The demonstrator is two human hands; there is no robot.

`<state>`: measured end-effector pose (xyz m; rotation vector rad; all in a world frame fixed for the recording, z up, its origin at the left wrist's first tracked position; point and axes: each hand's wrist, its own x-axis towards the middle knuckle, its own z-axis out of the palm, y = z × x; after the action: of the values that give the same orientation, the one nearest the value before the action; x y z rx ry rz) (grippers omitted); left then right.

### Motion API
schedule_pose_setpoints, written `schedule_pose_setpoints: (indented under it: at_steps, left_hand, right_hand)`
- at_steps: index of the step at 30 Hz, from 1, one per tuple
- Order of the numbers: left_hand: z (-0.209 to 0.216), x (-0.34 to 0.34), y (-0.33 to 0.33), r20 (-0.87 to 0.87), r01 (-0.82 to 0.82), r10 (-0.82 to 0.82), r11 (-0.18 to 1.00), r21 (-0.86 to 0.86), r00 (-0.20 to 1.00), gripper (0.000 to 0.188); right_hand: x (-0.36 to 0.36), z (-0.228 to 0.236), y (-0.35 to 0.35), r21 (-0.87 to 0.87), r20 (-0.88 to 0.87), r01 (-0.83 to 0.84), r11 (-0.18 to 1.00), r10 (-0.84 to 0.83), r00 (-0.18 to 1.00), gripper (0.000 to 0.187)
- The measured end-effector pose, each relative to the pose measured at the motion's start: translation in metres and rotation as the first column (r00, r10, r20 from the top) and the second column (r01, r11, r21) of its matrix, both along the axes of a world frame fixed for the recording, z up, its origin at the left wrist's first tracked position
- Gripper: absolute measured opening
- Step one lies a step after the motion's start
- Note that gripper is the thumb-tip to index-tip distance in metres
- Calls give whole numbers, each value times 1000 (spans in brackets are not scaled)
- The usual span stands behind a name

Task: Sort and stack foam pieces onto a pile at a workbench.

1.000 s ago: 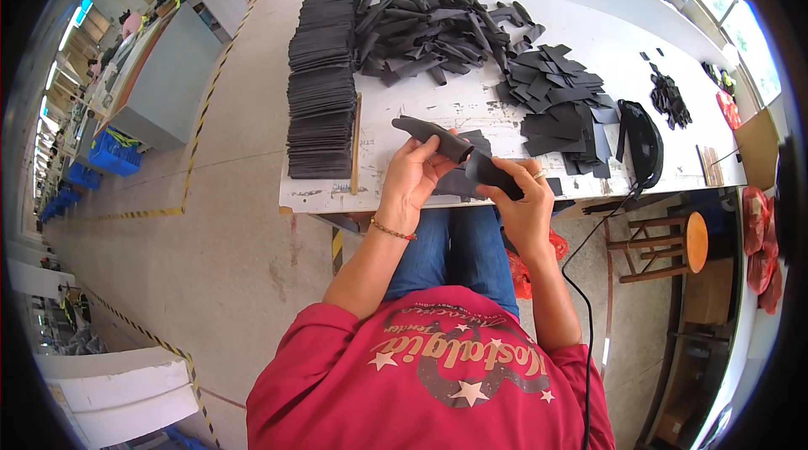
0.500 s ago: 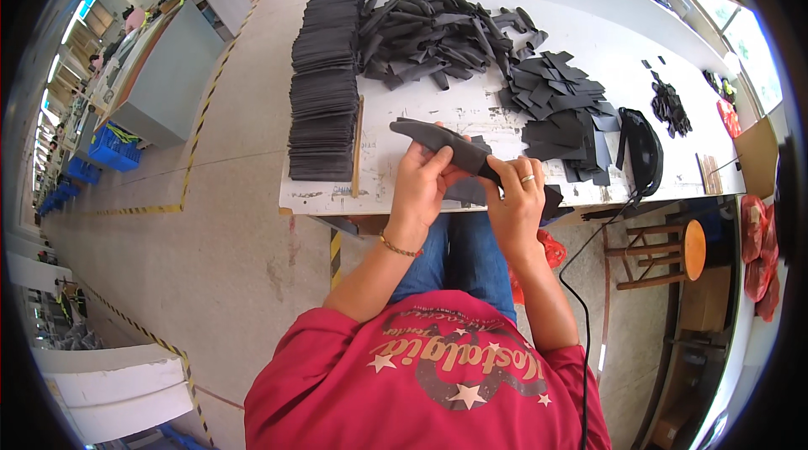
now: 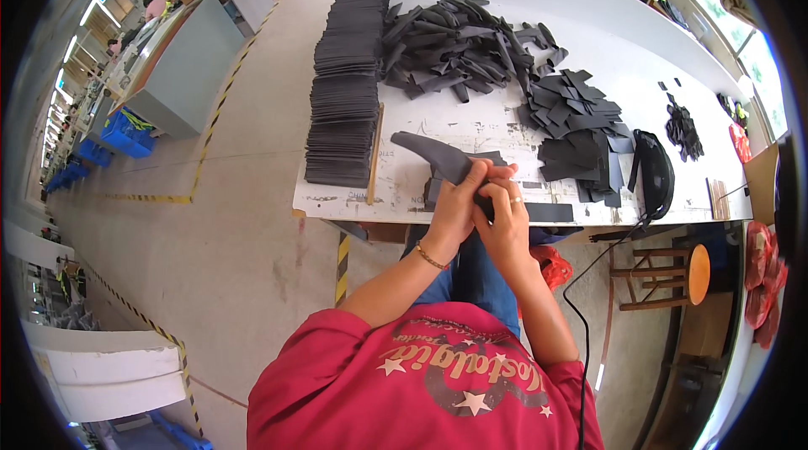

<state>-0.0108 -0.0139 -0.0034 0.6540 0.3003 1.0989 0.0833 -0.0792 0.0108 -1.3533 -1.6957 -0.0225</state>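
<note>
While the right hand [image 3: 506, 223] is now meeting the left hand [image 3: 457, 207], the dark curved piece [image 3: 431, 153] is pointing leftward over the white table [image 3: 421, 117]. Left fingers are closing around its lower end; right fingers are curling in, their hold hidden, so handling is apparently concentrating there.

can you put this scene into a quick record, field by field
left hand: holds a curved dark piece
right hand: beside the left, fingers at the piece's lower end; grip partly hidden
table: white, scuffed
table's left side: neat row of dark pieces, wooden stick beside it
far side: heap of curled pieces
right of hands: flat pieces
floor: wooden stool
</note>
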Motion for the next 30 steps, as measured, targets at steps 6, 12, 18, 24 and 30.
schedule_pose_setpoints:
  at_steps: [6,12,18,24,30]
  left_hand:
    - [5,-16,9,-32,-117,115,991,-66,993,22]
    - [-11,0,2,17,-46,47,997,-64,999,19]
    - [5,-5,7,12,-27,28,995,-101,1000,21]
    - [22,-7,19,129,-203,213,975,-90,968,33]
    - [10,10,5,141,-165,175,983,-78,974,32]
  right_hand:
    - [13,4,-17,-179,31,-17,984,23,999,34]
    - [13,9,-2,-116,39,-100,988,105,994,33]
    - [33,3,-9,-211,-4,-133,968,135,991,22]
    - [44,17,0,-122,-132,-189,974,173,976,12]
    - [35,14,7,-126,-180,-199,972,175,968,11]
